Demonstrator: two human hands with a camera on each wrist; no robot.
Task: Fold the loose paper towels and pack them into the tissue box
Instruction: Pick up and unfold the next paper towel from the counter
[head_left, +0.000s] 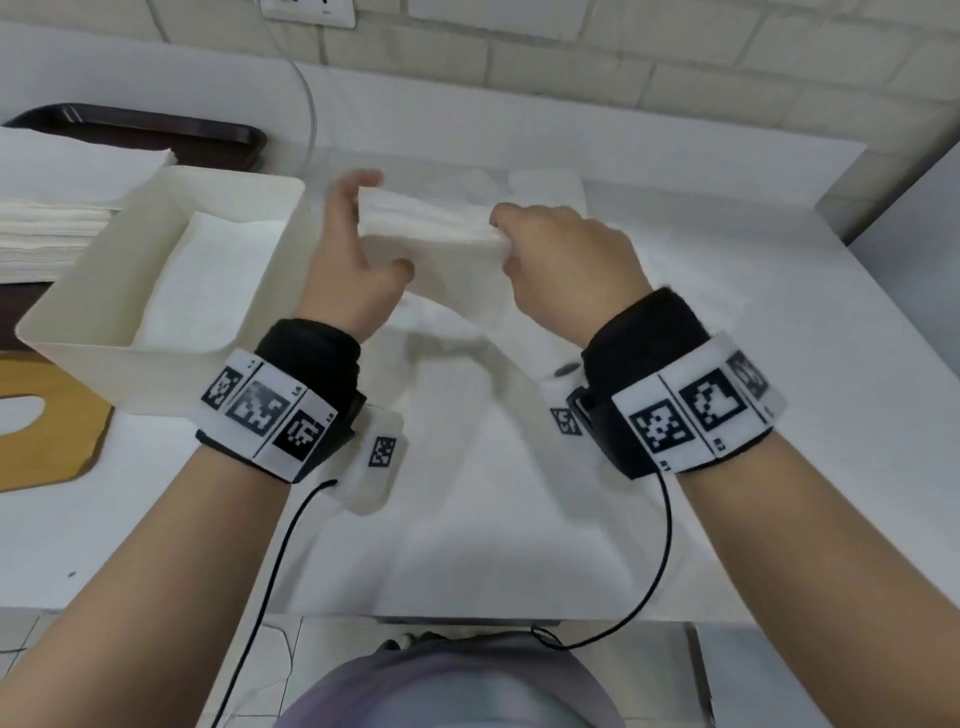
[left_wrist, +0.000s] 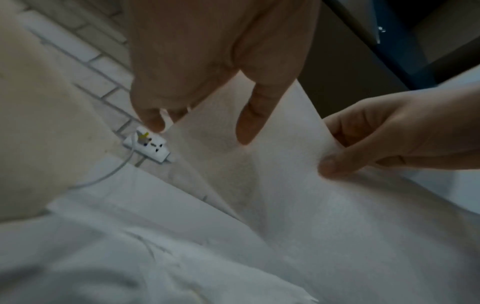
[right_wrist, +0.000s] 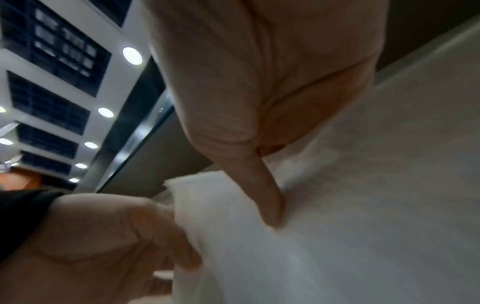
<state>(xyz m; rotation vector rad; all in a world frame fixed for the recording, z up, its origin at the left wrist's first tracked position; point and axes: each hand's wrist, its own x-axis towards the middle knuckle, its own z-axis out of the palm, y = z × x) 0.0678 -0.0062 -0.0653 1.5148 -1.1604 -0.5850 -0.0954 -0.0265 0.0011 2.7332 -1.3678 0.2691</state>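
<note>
While both hands pinch it (fingers curled), the paper towel (head_left: 441, 234) hangs stretched between them.

White brick wall (head_left: 675, 62) behind a white table (head_left: 753, 364); tiled floor (head_left: 322, 654).

A: Head view is bright, even, soft light from overhead. White table (head_left: 779, 415) nearly blows out, paper towel (head_left: 436, 228) barely separates from it.

B: Shadows?

A: Faint grey one on the table just below the towel. Straight lines bend toward the frame edges, wide-angle warp. Left hand (head_left: 353, 249) slightly smeared, motion blur.

B: Left wrist view?

A: Dim, greyish, noisy. Towel (left_wrist: 259, 164) semi-lit from behind, finger shadow shows through it. Bottom corner beside the towel is mush, out of focus.

B: Right wrist?

A: Round ceiling lights (right_wrist: 132, 55) glare hard, upper left of the towel (right_wrist: 259, 246). Right hand (right_wrist: 259, 82) close, soft, backlit. Towel streaked with blur.
</note>
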